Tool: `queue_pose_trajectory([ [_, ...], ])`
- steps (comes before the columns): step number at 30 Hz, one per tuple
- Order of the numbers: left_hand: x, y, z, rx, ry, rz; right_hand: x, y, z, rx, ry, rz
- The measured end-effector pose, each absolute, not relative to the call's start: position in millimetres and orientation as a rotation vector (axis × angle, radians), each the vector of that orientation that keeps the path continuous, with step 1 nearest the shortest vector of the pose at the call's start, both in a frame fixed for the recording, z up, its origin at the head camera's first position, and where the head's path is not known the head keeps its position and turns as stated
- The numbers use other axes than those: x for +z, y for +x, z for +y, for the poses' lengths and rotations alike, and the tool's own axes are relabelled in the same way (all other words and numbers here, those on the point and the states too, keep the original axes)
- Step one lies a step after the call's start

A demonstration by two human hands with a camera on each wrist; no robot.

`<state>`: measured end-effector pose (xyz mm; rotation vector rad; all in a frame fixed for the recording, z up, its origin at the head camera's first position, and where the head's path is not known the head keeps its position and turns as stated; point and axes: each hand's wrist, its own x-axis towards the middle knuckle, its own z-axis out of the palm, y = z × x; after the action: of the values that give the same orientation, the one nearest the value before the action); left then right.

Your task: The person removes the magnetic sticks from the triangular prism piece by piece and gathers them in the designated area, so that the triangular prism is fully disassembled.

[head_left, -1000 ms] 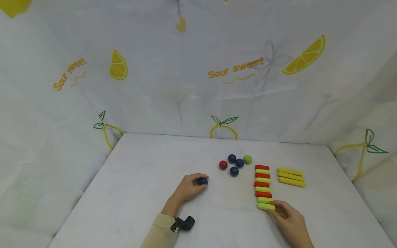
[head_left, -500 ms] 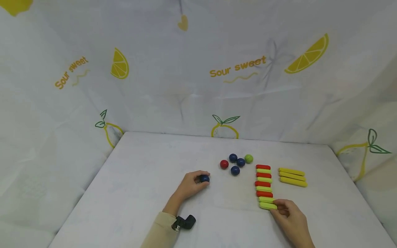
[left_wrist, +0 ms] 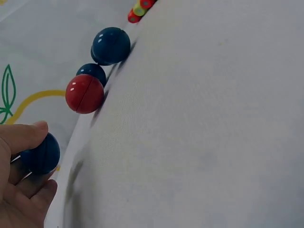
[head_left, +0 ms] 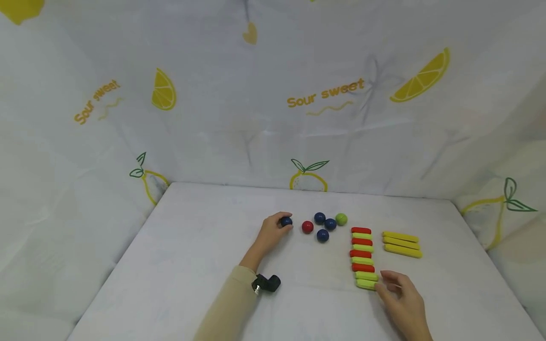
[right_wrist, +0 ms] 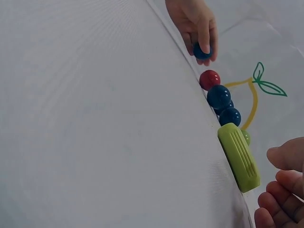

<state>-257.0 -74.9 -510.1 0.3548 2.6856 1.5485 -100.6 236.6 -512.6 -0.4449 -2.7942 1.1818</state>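
Note:
My left hand [head_left: 270,234] pinches a dark blue ball [head_left: 286,221] between thumb and fingers, left of a red ball [head_left: 307,227]. In the left wrist view the held blue ball [left_wrist: 43,154] shows a seam and hangs close over the white table. My right hand [head_left: 404,298] is at the near end of a column of short red and light green sticks. Its fingers are loosely bent and hold nothing. The nearest light green stick [head_left: 366,284] lies just left of its fingertips; the right wrist view shows a gap between the ribbed light green stick [right_wrist: 240,159] and the thumb.
Several blue balls [head_left: 323,236] and a green ball [head_left: 341,219] lie right of the red ball. Three longer yellow sticks [head_left: 402,251] lie side by side right of the column. A white printed curtain [head_left: 222,142] rises behind the table [head_left: 192,284].
My left hand has carried the blue ball away from me, up beside the red ball. My right hand has let go of the nearest light green stick and drawn slightly right.

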Motion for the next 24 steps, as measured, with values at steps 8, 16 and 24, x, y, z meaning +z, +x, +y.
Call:
queue_pose_trajectory([
  [8,-518.4,-281.0,-59.8,1.539,0.324,2.71,-515.0,-101.9,232.3,1.247,-0.498,-2.771],
  [16,-522.1,-283.6,-56.0,1.424,0.32,2.761,-517.3,-104.5,232.6,1.235,-0.493,-2.769],
  [24,-518.3,-277.8,-66.6,1.387,0.242,2.77,-515.4,-106.7,233.6,1.269,-0.515,-2.727],
])
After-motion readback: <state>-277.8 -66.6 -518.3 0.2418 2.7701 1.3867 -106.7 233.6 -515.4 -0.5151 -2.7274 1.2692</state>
